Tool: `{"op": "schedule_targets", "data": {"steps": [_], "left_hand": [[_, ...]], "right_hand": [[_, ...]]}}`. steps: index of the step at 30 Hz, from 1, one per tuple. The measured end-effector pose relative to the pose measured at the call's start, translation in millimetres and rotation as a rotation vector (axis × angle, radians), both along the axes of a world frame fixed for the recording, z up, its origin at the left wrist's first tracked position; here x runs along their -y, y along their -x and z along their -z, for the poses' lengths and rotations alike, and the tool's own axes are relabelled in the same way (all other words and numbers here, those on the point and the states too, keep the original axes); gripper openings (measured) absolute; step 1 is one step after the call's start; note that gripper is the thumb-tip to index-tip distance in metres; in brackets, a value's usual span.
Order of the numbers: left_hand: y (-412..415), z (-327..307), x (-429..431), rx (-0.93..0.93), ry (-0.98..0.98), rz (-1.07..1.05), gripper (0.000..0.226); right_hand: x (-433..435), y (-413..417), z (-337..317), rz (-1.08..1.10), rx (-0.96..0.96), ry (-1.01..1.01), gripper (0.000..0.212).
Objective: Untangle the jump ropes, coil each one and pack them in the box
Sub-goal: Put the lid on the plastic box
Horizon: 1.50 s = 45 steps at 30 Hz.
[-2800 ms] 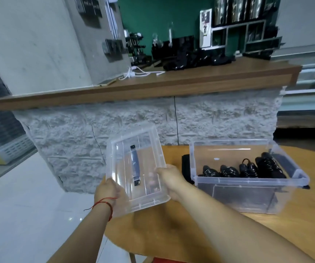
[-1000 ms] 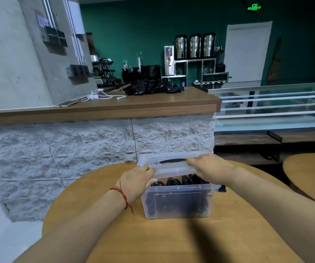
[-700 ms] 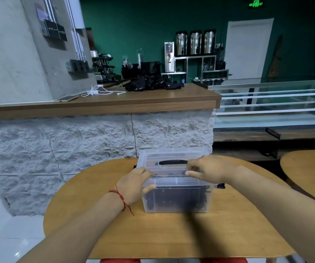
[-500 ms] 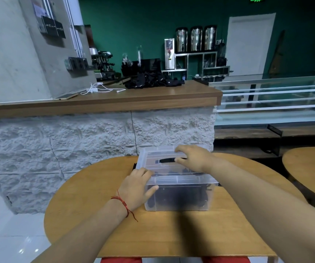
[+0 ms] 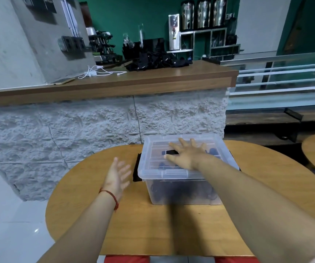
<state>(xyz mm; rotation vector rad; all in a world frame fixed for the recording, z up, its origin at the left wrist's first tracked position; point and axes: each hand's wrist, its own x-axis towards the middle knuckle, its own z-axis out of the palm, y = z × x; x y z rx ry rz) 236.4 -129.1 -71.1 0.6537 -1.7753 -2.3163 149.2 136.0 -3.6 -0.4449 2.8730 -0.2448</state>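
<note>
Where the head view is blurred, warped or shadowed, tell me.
Head view: left hand fingers softly blurred; the wide-angle lens slightly bows the counter edge; a dark shadow lies on the table before the box, whose contents look dim.

The clear plastic box (image 5: 153,195) stands upright on the round wooden desk (image 5: 152,228), toward its far edge. Its clear ribbed lid (image 5: 151,158) lies closed on top, with a black handle (image 5: 170,152) at its middle. Black jump ropes (image 5: 183,188) show dimly through the front wall.

Box (image 5: 181,192) on table (image 5: 152,234), lid (image 5: 152,164) on; right hand (image 5: 189,156) atop lid, left hand (image 5: 117,175) beside.
</note>
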Motion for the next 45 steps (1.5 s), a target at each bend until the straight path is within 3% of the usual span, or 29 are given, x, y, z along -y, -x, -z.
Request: {"op": "schedule_targets", "data": {"steps": [2, 3, 5, 8, 13, 16, 22, 26, 29, 31, 34, 35, 39, 42, 45], "left_hand": [[14.3, 16.9, 8.8, 0.079, -0.369, 0.017, 0.075], [16.6, 22.4, 7.6, 0.09, -0.434, 0.035, 0.08], [17.0, 22.0, -0.3, 0.045, -0.482, 0.061, 0.086], [26.3, -6.3, -10.1, -0.079, -0.426, 0.077, 0.076], [41.2, -54.9, -32.6, -0.072, 0.049, 0.191, 0.062], [42.2, -60.5, -50.7, -0.038, 0.199, 0.287, 0.057], [60.8, -48.2, -32.3, 0.061, 0.586, 0.448, 0.084], [49.7, -98.1, -50.9, 0.056, 0.997, 0.574, 0.048], [72.0, -110.5, -66.8, -0.055, 1.375, 0.475, 0.044], [82.8, -103.3, -86.2, -0.088, 1.426, 0.54, 0.047], [86.6, -80.2, -116.7, -0.119, 1.452, 0.61, 0.054], [86.5, -72.5, -124.0, -0.111, 1.476, 0.636, 0.059], [95.5, -54.3, -140.7, -0.023, 1.61, 0.773, 0.078], [96.6, -55.3, -144.0, -0.015, 1.618, 0.79, 0.079], [94.6, -56.4, -143.1, 0.002, 1.632, 0.8, 0.078]], "right_hand": [[1.8, 1.6, -0.2, -0.005, -0.007, -0.002, 0.088], [1.3, 0.6, 1.6, 0.0, 0.0, 0.0, 0.088], [0.7, -0.8, 5.4, 0.007, 0.008, 0.019, 0.088], [-0.5, -2.0, 5.1, 0.004, 0.007, 0.033, 0.087], [-1.6, -3.2, 5.0, 0.008, 0.005, 0.025, 0.086], [-1.6, -5.2, 3.3, 0.011, 0.001, 0.011, 0.087], [1.2, -5.4, 2.7, 0.014, 0.013, 0.024, 0.087], [0.6, -6.9, 6.8, -0.001, 0.009, 0.045, 0.089], [0.1, -0.4, 8.7, -0.013, -0.016, 0.103, 0.078], [-4.2, 5.5, 8.2, 0.0, -0.064, 0.271, 0.063], [-26.6, 4.6, 0.3, 0.216, -0.103, 0.789, 0.039], [-39.1, 0.4, -2.9, 0.282, -0.143, 0.876, 0.033], [-122.4, -3.1, -3.0, 0.527, -0.263, 0.967, 0.022], [-163.2, -6.5, 21.9, 0.814, 0.016, 1.364, 0.029], [-169.1, -19.0, 56.6, 0.95, 0.335, 1.496, 0.042]]}}
